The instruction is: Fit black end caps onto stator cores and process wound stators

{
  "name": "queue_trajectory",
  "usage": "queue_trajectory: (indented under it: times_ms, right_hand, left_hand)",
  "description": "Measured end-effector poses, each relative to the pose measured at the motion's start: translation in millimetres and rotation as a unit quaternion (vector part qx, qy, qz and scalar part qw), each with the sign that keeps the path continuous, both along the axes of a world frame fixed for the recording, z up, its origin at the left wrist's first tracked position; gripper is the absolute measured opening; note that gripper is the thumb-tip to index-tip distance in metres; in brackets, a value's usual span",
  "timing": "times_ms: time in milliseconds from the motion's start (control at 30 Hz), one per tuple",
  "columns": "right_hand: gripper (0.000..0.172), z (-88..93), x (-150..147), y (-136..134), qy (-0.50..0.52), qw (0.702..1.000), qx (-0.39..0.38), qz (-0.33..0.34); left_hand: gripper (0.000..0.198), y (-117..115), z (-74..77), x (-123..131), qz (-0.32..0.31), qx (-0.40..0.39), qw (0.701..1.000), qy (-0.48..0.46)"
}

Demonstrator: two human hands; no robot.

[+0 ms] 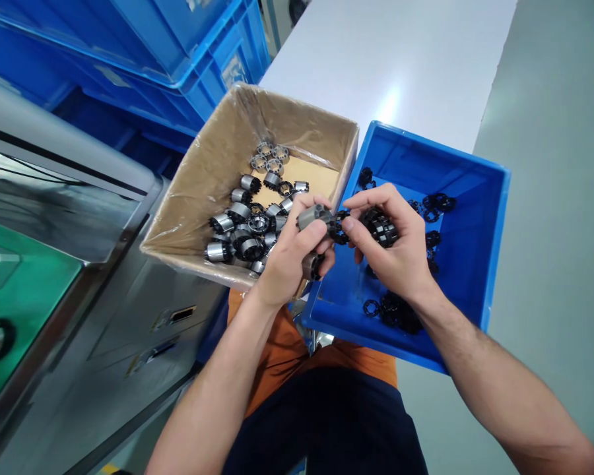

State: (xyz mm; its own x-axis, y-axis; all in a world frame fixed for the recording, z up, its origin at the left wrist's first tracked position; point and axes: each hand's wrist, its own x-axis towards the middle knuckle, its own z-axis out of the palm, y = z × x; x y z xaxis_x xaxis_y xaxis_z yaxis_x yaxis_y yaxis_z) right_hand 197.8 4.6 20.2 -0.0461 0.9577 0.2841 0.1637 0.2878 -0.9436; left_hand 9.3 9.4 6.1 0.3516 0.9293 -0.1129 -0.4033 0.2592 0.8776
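My left hand [292, 254] is closed around a slotted metal motor core [313, 215]. Lower in the same fingers sits a second core [311, 266], which has a black end. My right hand [393, 237] pinches a black plastic ring [340, 227] at the right end of the upper core. Whether the ring is fully seated is hidden by the fingers. Several more black rings [380, 227] are gathered in my right palm. Beneath my left hand, a plastic-lined cardboard box [198, 171] holds many metal cores [238, 211], most with black ends. Under my right hand is a blue bin [475, 251] with loose black rings [400, 310].
Both containers stand at the near end of a white table [416, 59]. Stacked blue crates [193, 72] rise at the back left. A grey metal machine [143, 297] with a green surface [39, 284] borders the left side. My legs in orange trousers [277, 356] are just below.
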Motion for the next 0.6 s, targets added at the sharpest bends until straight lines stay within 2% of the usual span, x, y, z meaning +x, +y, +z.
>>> queue_trajectory:
  times_ms: [167, 300, 467, 600]
  right_hand:
    - [0.003, 3.1, -3.3, -1.3, -0.01, 1.0, 0.025, 0.01]
    - [0.005, 2.8, -2.2, -1.3, -0.03, 0.999, 0.033, 0.002]
    - [0.008, -3.5, -3.1, -2.8, -0.067, 0.993, 0.097, -0.026]
    - [0.01, -8.6, -10.4, -6.0, -0.05, 0.991, 0.121, -0.04]
  left_hand:
    - [0.059, -3.4, -8.1, 0.5, -0.009, 0.015, 0.999, 0.032]
    - [0.058, -5.0, -10.2, 0.1, -0.004, 0.019, 0.999, 0.035]
    - [0.064, -6.7, -9.1, -2.4, -0.008, 0.011, 0.998, 0.06]
    - [0.062, -8.9, -8.1, 2.1, -0.014, 0.025, 0.998, 0.05]
